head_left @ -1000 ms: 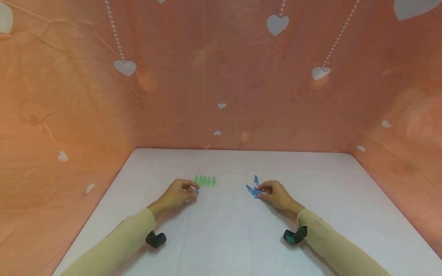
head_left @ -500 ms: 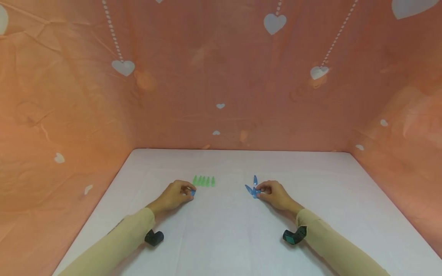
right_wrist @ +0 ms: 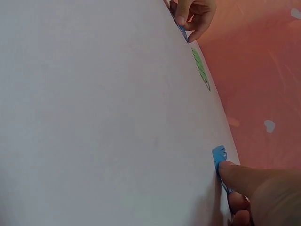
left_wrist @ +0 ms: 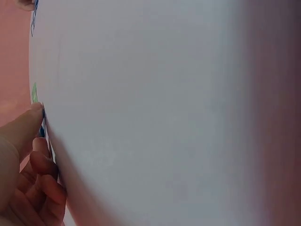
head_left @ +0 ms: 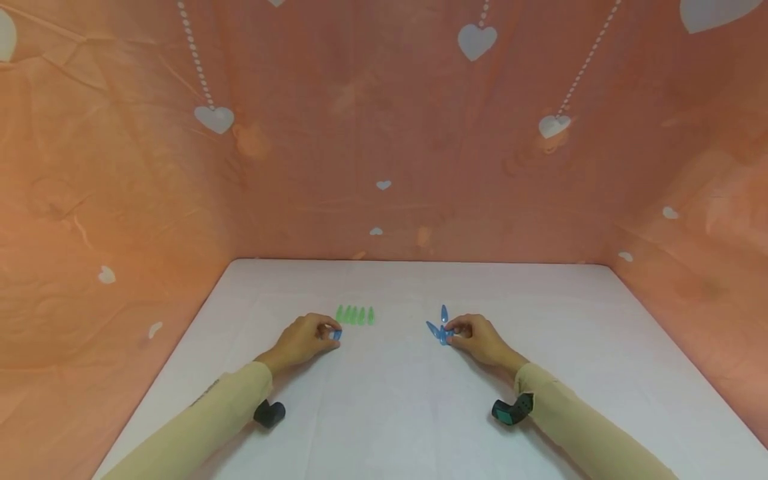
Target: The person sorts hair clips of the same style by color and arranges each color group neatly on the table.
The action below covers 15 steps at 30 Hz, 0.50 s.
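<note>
My left hand (head_left: 304, 337) is low over the white table, thumb and fingers pinching a blue hair clip (head_left: 337, 335), mostly covered by the fingers. Just beyond it several slim green hair clips (head_left: 355, 315) lie side by side in a row. To the right, my right hand (head_left: 477, 339) pinches the outer end of a blue hair clip (right_wrist: 218, 153), touching a small cluster. In that cluster one blue clip (head_left: 433, 329) slants to the left. Another blue clip (head_left: 444, 313) points straight away from me, just beyond the others.
The white tabletop (head_left: 384, 400) reaches to an orange cloth backdrop (head_left: 384, 133) printed with pale hearts, which encloses the back and both sides. Black wrist cameras (head_left: 269, 414) hang under both sleeves.
My left hand has drawn slightly left and toward me, away from the green row, with the blue clip turning in its fingers. My right hand keeps its place at the blue cluster.
</note>
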### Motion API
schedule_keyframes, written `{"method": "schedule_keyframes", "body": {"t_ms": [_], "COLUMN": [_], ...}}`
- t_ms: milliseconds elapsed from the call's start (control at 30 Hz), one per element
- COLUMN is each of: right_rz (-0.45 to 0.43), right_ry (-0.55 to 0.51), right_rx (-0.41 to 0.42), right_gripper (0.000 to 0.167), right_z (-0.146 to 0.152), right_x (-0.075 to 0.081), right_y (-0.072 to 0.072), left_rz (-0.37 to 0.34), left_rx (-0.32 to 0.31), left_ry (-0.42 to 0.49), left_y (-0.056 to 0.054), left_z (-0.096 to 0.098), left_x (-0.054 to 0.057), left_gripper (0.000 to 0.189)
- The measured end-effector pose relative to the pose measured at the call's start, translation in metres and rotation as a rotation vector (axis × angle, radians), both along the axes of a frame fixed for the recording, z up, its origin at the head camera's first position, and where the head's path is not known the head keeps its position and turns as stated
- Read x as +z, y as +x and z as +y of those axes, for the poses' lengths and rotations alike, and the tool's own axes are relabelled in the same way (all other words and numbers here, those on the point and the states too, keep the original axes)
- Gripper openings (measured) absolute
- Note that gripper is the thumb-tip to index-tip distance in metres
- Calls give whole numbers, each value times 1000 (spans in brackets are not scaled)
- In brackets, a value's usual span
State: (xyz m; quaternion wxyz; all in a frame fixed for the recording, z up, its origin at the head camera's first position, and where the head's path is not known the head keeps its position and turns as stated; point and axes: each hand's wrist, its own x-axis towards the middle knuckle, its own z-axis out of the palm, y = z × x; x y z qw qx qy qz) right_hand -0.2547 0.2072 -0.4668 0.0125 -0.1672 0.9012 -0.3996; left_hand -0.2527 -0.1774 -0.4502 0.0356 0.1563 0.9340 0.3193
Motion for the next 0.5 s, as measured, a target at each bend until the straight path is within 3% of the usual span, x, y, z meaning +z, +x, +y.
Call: {"method": "schedule_keyframes", "body": {"t_ms": [300,500], "right_rz": [-7,3], "right_ry": [2,4], "right_rx": [-17,-4], "right_gripper": [19,21], "right_z": [0,1], "right_x": [-1,-2], "right_y": [0,-1], "left_rz": [-51,-48], "left_rx": [-68,-104], "left_ry": [-18,31], "left_y": [-2,-6], "left_z": [-4,-9], "left_x": [7,5], "left_gripper": [33,32]}}
